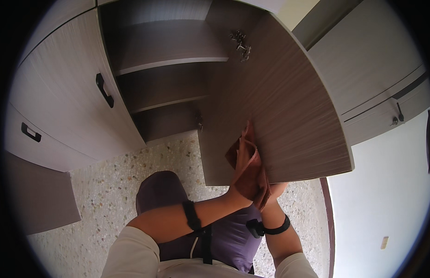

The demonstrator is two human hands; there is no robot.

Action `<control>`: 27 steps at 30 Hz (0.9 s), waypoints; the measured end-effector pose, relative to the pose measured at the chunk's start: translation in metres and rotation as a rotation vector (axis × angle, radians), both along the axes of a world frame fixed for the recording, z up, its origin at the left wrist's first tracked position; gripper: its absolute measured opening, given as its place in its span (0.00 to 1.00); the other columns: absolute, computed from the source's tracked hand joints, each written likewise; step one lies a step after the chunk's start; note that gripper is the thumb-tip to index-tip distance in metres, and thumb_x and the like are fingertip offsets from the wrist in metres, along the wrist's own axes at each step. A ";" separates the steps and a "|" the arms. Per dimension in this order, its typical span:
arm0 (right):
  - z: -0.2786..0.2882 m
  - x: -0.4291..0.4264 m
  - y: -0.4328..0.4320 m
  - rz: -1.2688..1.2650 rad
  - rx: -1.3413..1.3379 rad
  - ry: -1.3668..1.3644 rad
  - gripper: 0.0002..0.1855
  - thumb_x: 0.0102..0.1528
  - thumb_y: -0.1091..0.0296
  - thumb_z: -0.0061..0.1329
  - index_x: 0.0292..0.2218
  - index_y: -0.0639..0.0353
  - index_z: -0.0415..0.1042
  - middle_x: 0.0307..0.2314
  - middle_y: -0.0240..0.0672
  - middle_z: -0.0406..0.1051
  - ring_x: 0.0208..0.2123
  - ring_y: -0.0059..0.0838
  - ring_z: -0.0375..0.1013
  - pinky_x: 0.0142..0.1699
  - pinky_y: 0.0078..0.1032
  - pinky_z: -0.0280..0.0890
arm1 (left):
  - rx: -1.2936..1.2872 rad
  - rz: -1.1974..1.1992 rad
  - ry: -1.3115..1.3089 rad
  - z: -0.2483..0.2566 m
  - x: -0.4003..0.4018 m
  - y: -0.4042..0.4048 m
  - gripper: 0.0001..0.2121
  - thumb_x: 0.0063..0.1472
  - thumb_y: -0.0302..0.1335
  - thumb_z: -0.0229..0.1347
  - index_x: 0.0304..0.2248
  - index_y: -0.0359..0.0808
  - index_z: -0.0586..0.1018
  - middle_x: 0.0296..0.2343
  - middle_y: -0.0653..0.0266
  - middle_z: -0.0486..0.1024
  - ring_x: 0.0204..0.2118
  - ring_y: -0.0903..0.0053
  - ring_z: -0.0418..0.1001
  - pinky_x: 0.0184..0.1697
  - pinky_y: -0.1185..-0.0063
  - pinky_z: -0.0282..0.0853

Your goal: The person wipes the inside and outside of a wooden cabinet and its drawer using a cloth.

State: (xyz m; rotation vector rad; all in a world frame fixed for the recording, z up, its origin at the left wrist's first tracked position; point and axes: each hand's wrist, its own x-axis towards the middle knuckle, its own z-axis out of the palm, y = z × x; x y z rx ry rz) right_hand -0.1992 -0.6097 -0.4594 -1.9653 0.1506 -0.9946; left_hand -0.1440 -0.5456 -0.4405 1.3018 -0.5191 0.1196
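A reddish-brown cloth [251, 166] is bunched in my left hand [240, 187] and lies against the inner face of an open wood-grain cabinet door [291, 104]. Its folds hide part of that hand. My right hand [279, 190] is at the door's lower edge, just right of the cloth, with its fingers hidden behind the panel. Metal hinges [241, 46] join the door to the cabinet, whose shelves [173, 66] show on the left.
Left of the opening is a closed cabinet door [69, 80] with a black handle [104, 90]. A key [399, 112] hangs by a lock on the right-hand cabinet [371, 69]. Speckled terrazzo floor [107, 184] lies below, and a white wall [374, 201] rises at right.
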 end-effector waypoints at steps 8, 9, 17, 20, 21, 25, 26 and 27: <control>-0.031 -0.013 -0.027 0.072 -0.041 -0.071 0.21 0.65 0.63 0.36 0.54 0.65 0.60 0.52 0.41 0.63 0.54 0.33 0.64 0.57 0.30 0.60 | -0.352 -0.162 0.584 -0.026 0.098 -0.032 0.27 0.62 0.18 0.47 0.61 0.37 0.58 0.60 0.60 0.57 0.51 0.76 0.66 0.45 0.81 0.67; -0.034 -0.013 -0.027 0.022 -0.173 -0.031 0.20 0.65 0.63 0.36 0.54 0.65 0.60 0.51 0.40 0.63 0.53 0.32 0.64 0.57 0.29 0.60 | -0.422 -0.132 0.533 -0.042 0.131 -0.043 0.25 0.64 0.22 0.47 0.60 0.38 0.60 0.54 0.61 0.62 0.45 0.76 0.69 0.40 0.81 0.69; -0.031 0.002 -0.002 -0.047 -0.475 -0.076 0.19 0.65 0.67 0.34 0.54 0.67 0.58 0.50 0.41 0.63 0.51 0.30 0.64 0.56 0.29 0.60 | -0.312 0.203 0.006 -0.151 0.279 -0.075 0.21 0.69 0.30 0.41 0.60 0.36 0.59 0.39 0.61 0.73 0.34 0.76 0.72 0.32 0.80 0.71; -0.027 -0.016 -0.018 -0.127 -0.533 -0.063 0.20 0.65 0.66 0.33 0.54 0.68 0.58 0.49 0.42 0.64 0.51 0.32 0.64 0.56 0.30 0.60 | -0.605 -0.132 0.269 -0.138 0.167 -0.093 0.23 0.69 0.30 0.40 0.61 0.35 0.57 0.43 0.59 0.72 0.40 0.74 0.72 0.40 0.79 0.70; -0.025 -0.016 -0.017 -0.138 -0.483 -0.080 0.20 0.65 0.65 0.33 0.54 0.68 0.59 0.49 0.42 0.64 0.51 0.33 0.65 0.56 0.30 0.60 | -0.665 -0.212 0.337 -0.126 0.123 -0.082 0.23 0.69 0.30 0.40 0.61 0.34 0.56 0.45 0.58 0.71 0.43 0.73 0.71 0.43 0.78 0.68; -0.025 -0.010 -0.008 -0.049 -0.187 -0.033 0.21 0.66 0.62 0.31 0.52 0.69 0.61 0.47 0.44 0.67 0.49 0.36 0.67 0.55 0.32 0.61 | -0.245 -0.075 0.067 -0.065 0.027 -0.003 0.25 0.69 0.29 0.39 0.63 0.34 0.53 0.57 0.53 0.56 0.60 0.66 0.56 0.59 0.73 0.55; -0.022 -0.007 -0.003 -0.023 -0.119 -0.044 0.21 0.66 0.61 0.31 0.51 0.70 0.63 0.46 0.44 0.67 0.47 0.36 0.68 0.53 0.32 0.62 | -0.101 -0.004 -0.024 -0.052 0.017 0.011 0.26 0.68 0.29 0.40 0.63 0.33 0.52 0.59 0.51 0.51 0.62 0.64 0.51 0.62 0.73 0.51; -0.013 -0.002 0.005 -0.002 -0.061 -0.098 0.21 0.65 0.62 0.32 0.49 0.71 0.65 0.45 0.45 0.69 0.45 0.37 0.69 0.51 0.32 0.64 | 0.040 0.073 -0.113 -0.041 0.007 0.022 0.27 0.67 0.29 0.40 0.63 0.32 0.50 0.61 0.50 0.47 0.65 0.63 0.47 0.64 0.72 0.47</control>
